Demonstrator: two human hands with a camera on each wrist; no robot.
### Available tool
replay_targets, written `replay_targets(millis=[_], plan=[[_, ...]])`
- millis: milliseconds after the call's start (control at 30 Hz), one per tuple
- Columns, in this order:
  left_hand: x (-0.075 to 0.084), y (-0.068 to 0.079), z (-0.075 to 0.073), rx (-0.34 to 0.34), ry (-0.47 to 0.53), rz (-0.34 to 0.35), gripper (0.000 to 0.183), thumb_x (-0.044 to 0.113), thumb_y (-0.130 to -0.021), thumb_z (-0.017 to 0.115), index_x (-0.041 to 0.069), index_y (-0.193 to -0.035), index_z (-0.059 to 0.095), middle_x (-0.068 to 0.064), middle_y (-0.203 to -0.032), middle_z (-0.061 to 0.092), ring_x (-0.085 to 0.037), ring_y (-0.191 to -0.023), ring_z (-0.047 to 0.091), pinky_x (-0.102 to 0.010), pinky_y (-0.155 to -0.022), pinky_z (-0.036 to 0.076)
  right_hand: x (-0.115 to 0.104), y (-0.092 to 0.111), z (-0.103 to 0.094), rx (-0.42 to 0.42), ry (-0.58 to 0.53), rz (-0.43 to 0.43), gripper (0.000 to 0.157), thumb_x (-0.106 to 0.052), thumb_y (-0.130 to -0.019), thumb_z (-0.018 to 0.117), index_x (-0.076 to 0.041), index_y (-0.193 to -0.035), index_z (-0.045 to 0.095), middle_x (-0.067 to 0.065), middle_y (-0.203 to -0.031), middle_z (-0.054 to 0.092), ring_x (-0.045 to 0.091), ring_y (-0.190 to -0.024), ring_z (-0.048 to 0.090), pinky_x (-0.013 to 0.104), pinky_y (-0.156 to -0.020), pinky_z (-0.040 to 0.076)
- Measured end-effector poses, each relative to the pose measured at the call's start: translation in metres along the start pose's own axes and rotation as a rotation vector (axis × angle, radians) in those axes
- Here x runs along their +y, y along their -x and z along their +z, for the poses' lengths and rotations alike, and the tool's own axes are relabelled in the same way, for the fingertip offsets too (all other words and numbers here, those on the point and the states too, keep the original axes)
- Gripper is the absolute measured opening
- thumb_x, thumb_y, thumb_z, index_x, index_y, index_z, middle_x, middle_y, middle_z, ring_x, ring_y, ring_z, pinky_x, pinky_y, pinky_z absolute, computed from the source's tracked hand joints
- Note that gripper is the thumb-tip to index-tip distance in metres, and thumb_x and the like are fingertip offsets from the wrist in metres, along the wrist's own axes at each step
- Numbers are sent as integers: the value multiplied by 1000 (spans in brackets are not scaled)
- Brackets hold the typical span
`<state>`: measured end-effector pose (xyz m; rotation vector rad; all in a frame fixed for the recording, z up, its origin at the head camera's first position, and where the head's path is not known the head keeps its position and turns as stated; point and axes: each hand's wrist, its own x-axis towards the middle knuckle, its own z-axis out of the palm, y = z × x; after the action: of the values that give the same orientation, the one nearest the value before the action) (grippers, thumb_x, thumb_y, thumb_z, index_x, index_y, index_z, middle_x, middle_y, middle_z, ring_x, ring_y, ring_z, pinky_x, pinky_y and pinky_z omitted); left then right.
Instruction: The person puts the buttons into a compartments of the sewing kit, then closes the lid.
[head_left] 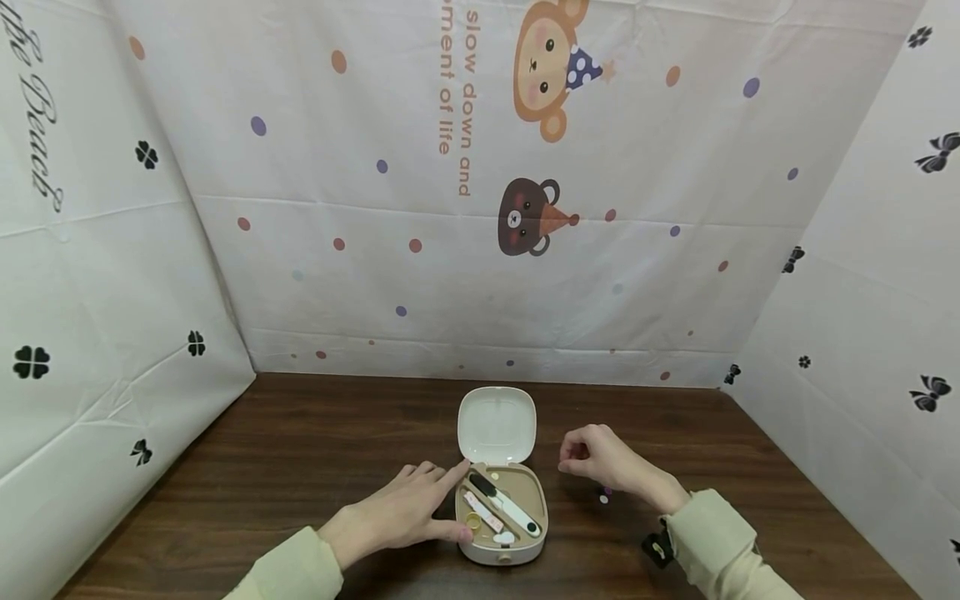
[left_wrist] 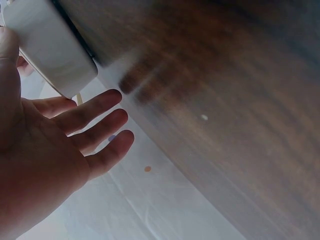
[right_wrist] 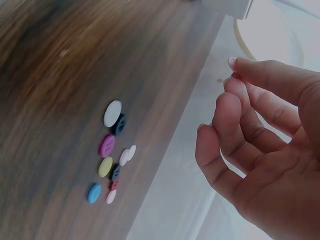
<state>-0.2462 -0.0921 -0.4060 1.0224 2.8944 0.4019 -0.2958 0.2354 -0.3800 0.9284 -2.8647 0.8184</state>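
Note:
A small white case (head_left: 500,553) stands on the table, its lid (head_left: 497,423) raised. Its beige tray holds a white tool with a black end (head_left: 513,510), a pale pink strip (head_left: 483,511), a yellow ring-shaped piece (head_left: 473,521) and a small white disc (head_left: 495,476). My left hand (head_left: 405,506) rests at the case's left side, fingers spread, thumb on the front rim and index finger at the rear corner. Right of the case, my right hand (head_left: 611,458) hovers with thumb and index fingertips together; I cannot tell whether something tiny is between them.
In the right wrist view, several loose buttons lie on the table, among them a white button (right_wrist: 112,114), a purple button (right_wrist: 107,145), a yellow button (right_wrist: 105,167) and a blue button (right_wrist: 94,193). Patterned white cloth (head_left: 375,275) stands around the wooden table (head_left: 337,425).

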Motion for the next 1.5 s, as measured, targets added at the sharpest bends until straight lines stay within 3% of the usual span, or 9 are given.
replay_targets(millis=[467,1000,1500], plan=[[0,1,0,1,-8,-1,101,82,-77,42,16,-153,28,0,-138,56,-23,-126,49,-49,-105,37,-16,-6,2,9,-9,-82,10,-11,-85,73,-12,-76,68,-8,-65,59,-3,-60,46,18,-54,43],[-1,0,0,-10,-13,-1,100,82,-78,40,17,-153,28,-2,-138,56,-24,-126,50,-50,-105,38,-31,-20,15,-21,-52,-60,11,-10,-84,73,-15,-75,69,-9,-66,59,-2,-59,46,17,-53,41],[-2,-1,0,-5,-9,-6,100,83,-77,40,18,-153,29,-2,-138,57,-24,-126,49,-50,-105,37,-44,-28,22,-41,-89,-123,9,-9,-83,74,-10,-77,68,-6,-68,59,-3,-62,46,16,-56,43]])
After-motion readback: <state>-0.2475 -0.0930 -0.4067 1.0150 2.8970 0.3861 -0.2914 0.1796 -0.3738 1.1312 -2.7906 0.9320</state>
